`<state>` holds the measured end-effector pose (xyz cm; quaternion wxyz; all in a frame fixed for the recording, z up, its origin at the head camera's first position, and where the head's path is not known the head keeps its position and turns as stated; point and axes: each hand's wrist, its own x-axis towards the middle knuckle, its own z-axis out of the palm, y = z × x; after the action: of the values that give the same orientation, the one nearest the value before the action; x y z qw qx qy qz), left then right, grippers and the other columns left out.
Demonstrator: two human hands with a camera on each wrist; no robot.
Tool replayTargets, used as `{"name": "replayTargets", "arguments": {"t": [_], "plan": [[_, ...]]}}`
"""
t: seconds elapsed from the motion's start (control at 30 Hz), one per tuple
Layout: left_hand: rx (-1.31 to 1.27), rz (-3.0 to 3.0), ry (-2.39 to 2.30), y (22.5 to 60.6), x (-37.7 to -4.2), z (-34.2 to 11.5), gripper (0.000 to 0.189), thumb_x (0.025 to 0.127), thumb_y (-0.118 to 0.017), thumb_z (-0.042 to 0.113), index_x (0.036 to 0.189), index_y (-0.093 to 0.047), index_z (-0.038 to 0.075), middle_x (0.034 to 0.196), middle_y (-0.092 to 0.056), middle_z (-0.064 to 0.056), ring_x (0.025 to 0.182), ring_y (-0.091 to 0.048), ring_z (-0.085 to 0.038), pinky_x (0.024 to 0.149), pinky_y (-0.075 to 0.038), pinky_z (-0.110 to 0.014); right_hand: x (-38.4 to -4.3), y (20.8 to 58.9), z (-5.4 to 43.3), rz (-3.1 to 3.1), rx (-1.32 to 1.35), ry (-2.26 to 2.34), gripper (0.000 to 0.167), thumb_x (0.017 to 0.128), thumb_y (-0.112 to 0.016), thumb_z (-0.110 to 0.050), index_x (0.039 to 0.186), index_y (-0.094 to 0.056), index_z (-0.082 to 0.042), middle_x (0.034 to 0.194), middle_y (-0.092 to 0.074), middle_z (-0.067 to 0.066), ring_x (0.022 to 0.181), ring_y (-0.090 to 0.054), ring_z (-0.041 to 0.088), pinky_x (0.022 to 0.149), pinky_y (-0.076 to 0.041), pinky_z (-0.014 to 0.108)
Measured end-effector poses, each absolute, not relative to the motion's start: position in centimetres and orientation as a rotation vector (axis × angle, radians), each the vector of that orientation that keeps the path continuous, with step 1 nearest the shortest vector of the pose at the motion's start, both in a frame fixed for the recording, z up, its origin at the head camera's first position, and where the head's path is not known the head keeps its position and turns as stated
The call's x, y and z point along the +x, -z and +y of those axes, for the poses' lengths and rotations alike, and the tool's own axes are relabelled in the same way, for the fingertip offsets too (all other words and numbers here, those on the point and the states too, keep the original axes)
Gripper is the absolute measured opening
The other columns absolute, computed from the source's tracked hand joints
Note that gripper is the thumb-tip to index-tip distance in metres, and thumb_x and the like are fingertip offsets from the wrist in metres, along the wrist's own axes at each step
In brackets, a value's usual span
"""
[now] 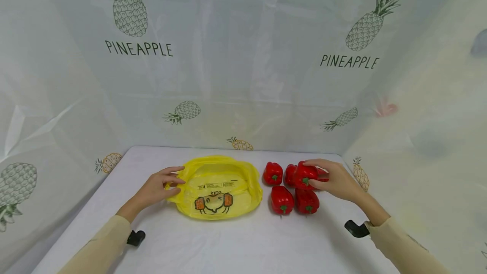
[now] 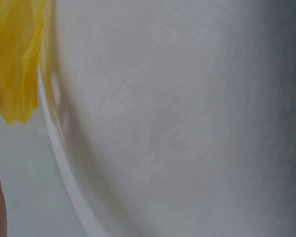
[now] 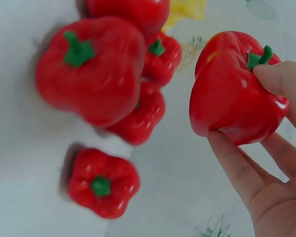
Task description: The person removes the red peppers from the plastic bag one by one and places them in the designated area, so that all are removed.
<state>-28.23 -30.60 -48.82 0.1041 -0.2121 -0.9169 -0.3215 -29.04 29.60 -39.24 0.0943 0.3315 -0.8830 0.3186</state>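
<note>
My right hand (image 1: 335, 181) grips a red bell pepper (image 1: 303, 171) with a green stem, thumb beside the stem and fingers on the other side. In the right wrist view this bell pepper (image 3: 232, 94) is off the table, apart from the others. Several more red bell peppers (image 1: 282, 200) stand close together beneath and beside it. To their left lies a yellow plastic bag (image 1: 222, 181), spread wide, with a cartoon face printed on it. At its left edge my left hand (image 1: 157, 187) holds the rim; the left wrist view shows only the thumb against the yellow plastic (image 2: 17, 64).
A white-covered table (image 1: 228, 244) carries everything. Behind it and at both sides hangs a pale curtain (image 1: 243, 75) with pineapple prints. A black wrist mount (image 1: 356, 228) sticks out from the right sleeve, another mount (image 1: 136, 237) from the left.
</note>
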Motion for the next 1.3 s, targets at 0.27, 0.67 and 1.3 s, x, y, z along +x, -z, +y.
{"name": "replayTargets", "arguments": {"t": [0.27,0.67,1.3], "plan": [[-0.613,-2.711,0.963,49.1,-28.4,-30.7,0.023,0.090,-0.085,0.014,0.113,-0.084,0.019,0.156,-0.057,-0.006,0.128,-0.065,-0.031,0.093,-0.058,-0.034,-28.8,39.9,32.5,-2.572,0.999,-0.860,0.058,0.085,-0.087,-0.001,0.139,-0.068,-0.013,0.136,-0.070,0.010,0.116,-0.067,0.030,0.077,-0.065,0.034],[-0.597,-2.716,0.975,48.9,-28.4,-30.6,0.022,0.090,-0.085,0.015,0.112,-0.084,0.021,0.156,-0.057,-0.007,0.128,-0.064,-0.032,0.094,-0.058,-0.034,-28.3,41.0,35.8,-2.610,0.931,-0.889,0.057,0.084,-0.088,-0.002,0.138,-0.068,-0.008,0.130,-0.072,0.014,0.112,-0.065,0.003,0.075,-0.063,0.026],[-0.594,-2.716,0.981,48.8,-28.2,-30.6,0.022,0.091,-0.085,0.016,0.113,-0.084,0.020,0.156,-0.057,-0.008,0.131,-0.062,-0.036,0.098,-0.058,-0.043,-28.1,44.9,39.0,-2.692,0.865,-0.968,0.056,0.086,-0.089,-0.011,0.138,-0.068,-0.014,0.133,-0.070,0.012,0.114,-0.060,-0.009,0.074,-0.063,0.026]]}}
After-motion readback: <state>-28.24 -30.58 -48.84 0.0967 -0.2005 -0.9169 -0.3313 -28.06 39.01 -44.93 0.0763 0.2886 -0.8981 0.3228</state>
